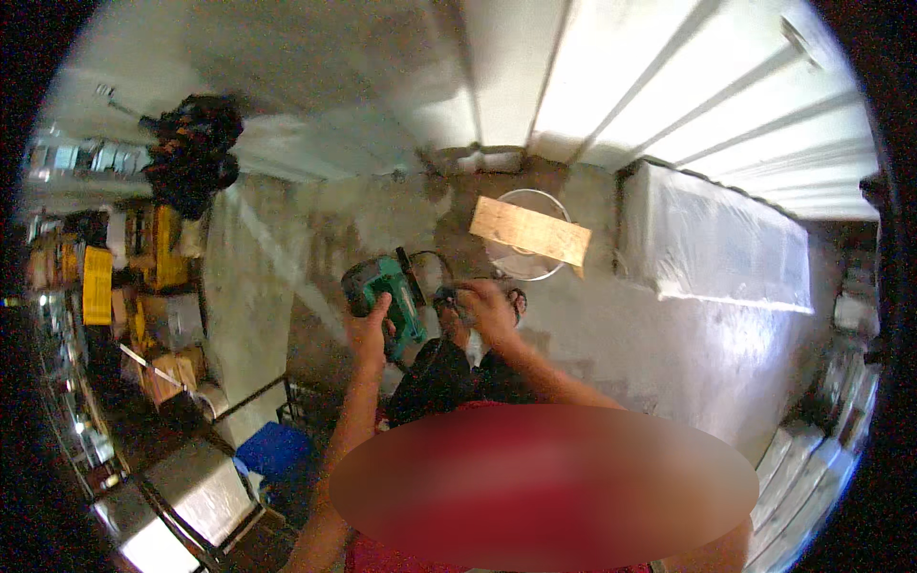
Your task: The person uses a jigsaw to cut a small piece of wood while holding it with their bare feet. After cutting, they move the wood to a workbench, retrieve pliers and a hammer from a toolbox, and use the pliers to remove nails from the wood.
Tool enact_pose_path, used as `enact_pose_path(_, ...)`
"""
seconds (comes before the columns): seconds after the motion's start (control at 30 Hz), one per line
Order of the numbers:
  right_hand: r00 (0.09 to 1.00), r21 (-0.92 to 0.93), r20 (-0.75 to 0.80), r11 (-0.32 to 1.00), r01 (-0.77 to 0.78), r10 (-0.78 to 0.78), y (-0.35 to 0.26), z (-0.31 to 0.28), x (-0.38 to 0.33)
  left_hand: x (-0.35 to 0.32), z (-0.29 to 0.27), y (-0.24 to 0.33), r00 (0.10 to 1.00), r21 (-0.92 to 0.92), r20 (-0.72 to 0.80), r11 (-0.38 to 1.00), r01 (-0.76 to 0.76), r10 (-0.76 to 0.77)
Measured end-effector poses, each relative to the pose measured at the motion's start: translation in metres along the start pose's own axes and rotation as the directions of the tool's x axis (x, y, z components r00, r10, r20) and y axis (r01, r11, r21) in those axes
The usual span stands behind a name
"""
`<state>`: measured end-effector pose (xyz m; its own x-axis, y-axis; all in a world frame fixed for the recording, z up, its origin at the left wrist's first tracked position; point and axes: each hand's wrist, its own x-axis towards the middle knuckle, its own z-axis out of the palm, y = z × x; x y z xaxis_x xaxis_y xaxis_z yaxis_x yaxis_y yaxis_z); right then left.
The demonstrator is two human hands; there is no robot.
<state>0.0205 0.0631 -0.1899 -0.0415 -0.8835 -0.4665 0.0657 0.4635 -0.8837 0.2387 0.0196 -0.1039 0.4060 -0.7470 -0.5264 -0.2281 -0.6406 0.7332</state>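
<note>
My left hand (pixel 368 332) is closed round the handle of a green and black power tool (pixel 406 307), held out in front of my legs. A black bar-like part runs along the tool's right side. What kind of tool it is, I cannot make out. To its right, apart from it, my right hand (pixel 490 310) has its fingers drawn together. A small dark thing (pixel 447 298) shows at those fingertips, just above my left foot; blur hides whether it is held or is part of the footwear.
Ahead, a wooden board (pixel 531 232) lies across a round, white-rimmed container (pixel 546 275). A plastic-covered block (pixel 731 239) stands at the right by a pale corrugated wall (pixel 688 86). Cluttered shelves (pixel 95 286), a blue object (pixel 274 451) and a dark hanging bundle (pixel 194 143) are at the left.
</note>
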Motion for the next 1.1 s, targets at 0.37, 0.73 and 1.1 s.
enact_pose_path(0.37,0.82,-0.558,0.384,0.601,0.572,-0.424,0.07,0.099,0.003,-0.103,-0.179,0.166,0.91,-0.332,-0.006,0.858,-0.392,0.414)
enact_pose_path(0.73,0.707,-0.585,0.435,0.421,0.693,-0.558,-0.126,0.125,-0.028,-0.118,-0.334,0.205,0.807,-0.005,0.079,0.81,-0.586,0.585)
enact_pose_path(1.1,0.422,-0.196,0.21,0.385,0.902,-0.882,-0.388,0.23,0.03,-0.087,-0.426,0.147,0.688,-0.259,0.538,0.873,-0.414,0.486)
